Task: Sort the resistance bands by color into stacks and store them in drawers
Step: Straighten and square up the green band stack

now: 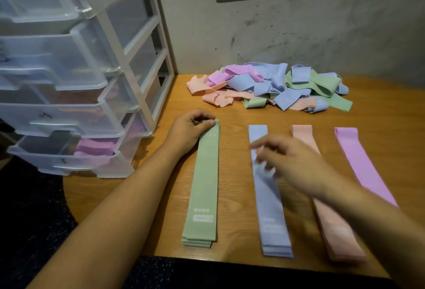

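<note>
Four flat stacks lay side by side at the lower centre: green stack (203, 185), blue stack (270, 208), peach stack (335, 233) and pink stack (364, 167); the left hand (188, 132) pinched the green stack's far end; the blurred right hand (294, 164) hovered over the blue stack, fingers loosely spread, holding nothing; a tangled pile of bands (271, 86) sat at upper centre on the wooden table (232, 116); a clear drawer unit (92, 82) stood at left.

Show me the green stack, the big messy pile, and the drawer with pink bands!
Flat green stack of resistance bands (205, 180): head view, middle of top band.
Messy pile of mixed-colour bands (273, 79): head view, blue band near centre.
Clear plastic bottom drawer (99, 167): head view, front wall.
</note>
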